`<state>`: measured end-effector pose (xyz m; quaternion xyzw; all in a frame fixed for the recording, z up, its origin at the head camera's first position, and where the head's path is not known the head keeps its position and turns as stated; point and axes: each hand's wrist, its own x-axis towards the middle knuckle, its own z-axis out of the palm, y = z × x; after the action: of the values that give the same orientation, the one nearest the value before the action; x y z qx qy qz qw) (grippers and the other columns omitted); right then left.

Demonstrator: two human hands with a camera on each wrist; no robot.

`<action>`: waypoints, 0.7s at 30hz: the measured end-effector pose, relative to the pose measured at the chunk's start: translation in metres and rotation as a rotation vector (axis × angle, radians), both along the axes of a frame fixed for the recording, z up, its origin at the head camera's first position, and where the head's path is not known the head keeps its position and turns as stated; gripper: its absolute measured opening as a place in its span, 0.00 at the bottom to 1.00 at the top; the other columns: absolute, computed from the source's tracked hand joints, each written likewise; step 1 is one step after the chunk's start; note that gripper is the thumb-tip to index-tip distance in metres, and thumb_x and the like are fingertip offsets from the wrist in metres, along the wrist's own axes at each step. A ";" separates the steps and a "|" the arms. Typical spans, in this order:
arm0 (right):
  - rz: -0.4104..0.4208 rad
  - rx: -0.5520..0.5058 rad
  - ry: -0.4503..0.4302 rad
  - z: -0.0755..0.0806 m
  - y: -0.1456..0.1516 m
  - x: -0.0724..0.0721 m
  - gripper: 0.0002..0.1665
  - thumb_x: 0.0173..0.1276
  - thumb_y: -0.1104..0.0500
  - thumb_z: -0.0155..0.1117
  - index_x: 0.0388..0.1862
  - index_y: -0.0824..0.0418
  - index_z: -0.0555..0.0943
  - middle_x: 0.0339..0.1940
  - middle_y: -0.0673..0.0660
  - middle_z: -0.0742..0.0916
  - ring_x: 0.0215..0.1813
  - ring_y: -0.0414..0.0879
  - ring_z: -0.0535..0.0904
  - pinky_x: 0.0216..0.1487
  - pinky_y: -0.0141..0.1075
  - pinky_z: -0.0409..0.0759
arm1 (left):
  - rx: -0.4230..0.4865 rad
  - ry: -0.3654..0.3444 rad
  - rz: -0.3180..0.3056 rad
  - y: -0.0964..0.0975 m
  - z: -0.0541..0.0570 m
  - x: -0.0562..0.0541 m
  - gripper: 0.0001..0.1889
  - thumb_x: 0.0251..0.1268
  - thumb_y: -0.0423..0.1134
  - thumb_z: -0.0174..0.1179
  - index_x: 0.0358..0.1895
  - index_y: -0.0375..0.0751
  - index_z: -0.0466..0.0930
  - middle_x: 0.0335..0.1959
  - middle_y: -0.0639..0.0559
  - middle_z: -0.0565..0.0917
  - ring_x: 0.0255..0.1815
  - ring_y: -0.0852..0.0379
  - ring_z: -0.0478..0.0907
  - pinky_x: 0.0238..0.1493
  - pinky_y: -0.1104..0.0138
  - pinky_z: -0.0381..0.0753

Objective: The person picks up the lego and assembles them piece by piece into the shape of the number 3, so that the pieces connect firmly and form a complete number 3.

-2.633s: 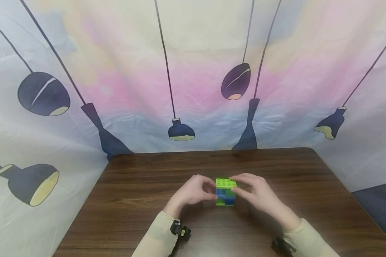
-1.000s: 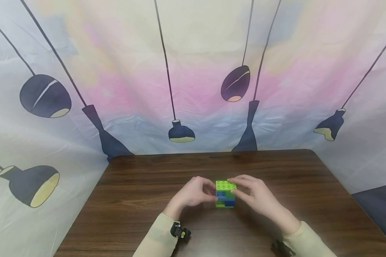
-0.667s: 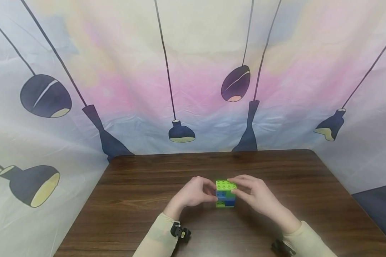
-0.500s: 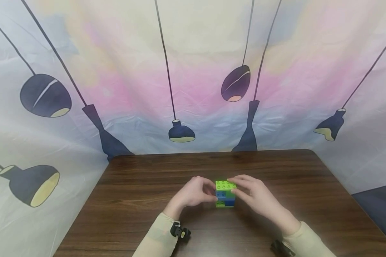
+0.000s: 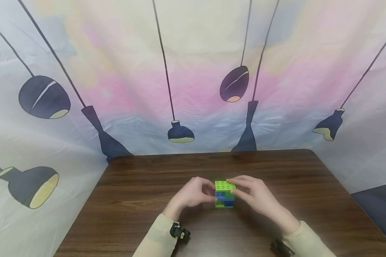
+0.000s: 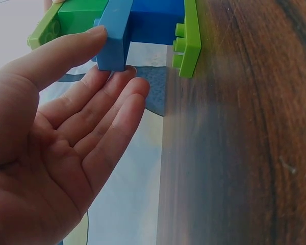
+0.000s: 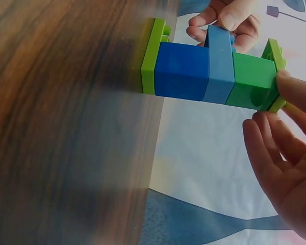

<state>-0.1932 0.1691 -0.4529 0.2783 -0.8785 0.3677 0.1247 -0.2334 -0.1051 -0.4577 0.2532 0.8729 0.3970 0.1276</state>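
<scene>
A stack of toy building bricks stands upright on the wooden table, between both hands. From the bottom it has a lime plate (image 7: pixel 151 58), a dark blue brick (image 7: pixel 181 70), a light blue plate (image 7: pixel 220 66), a green brick (image 7: pixel 251 79) and a lime plate with studs (image 5: pixel 223 185) on top. My left hand (image 5: pixel 194 191) pinches the overhanging end of the light blue plate, thumb on one face and fingertips at the other. With thumb and fingers, my right hand (image 5: pixel 257 192) pinches the top lime plate at its right end.
The brown wooden table (image 5: pixel 132 207) extends around the stack on every side. Behind it hangs a pastel cloth (image 5: pixel 132 89) printed with dark lamps. A black wrist camera (image 5: pixel 180 232) sits on the left sleeve, another (image 5: pixel 281 247) by the right sleeve.
</scene>
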 end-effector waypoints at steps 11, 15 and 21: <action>-0.045 0.092 0.063 0.004 -0.003 0.004 0.22 0.73 0.56 0.76 0.65 0.48 0.88 0.59 0.48 0.89 0.61 0.52 0.85 0.58 0.56 0.84 | 0.012 0.004 -0.003 0.001 0.000 0.000 0.13 0.60 0.42 0.80 0.47 0.48 0.91 0.36 0.64 0.88 0.36 0.62 0.85 0.39 0.63 0.84; -0.048 0.092 0.056 0.005 -0.004 0.006 0.22 0.73 0.56 0.76 0.65 0.50 0.88 0.59 0.48 0.90 0.61 0.52 0.85 0.59 0.56 0.84 | 0.006 0.000 0.002 0.001 0.000 0.000 0.14 0.60 0.42 0.80 0.48 0.48 0.91 0.36 0.64 0.88 0.36 0.62 0.84 0.39 0.63 0.83; -0.050 0.093 0.060 0.007 -0.004 0.007 0.22 0.72 0.56 0.77 0.64 0.51 0.88 0.56 0.47 0.91 0.59 0.50 0.86 0.57 0.54 0.85 | 0.009 0.000 0.008 0.000 -0.002 0.000 0.15 0.60 0.43 0.80 0.49 0.47 0.91 0.37 0.62 0.88 0.37 0.62 0.84 0.39 0.63 0.84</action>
<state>-0.1866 0.1649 -0.4463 0.2728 -0.8972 0.3145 0.1470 -0.2336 -0.1048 -0.4598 0.2500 0.8723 0.4013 0.1250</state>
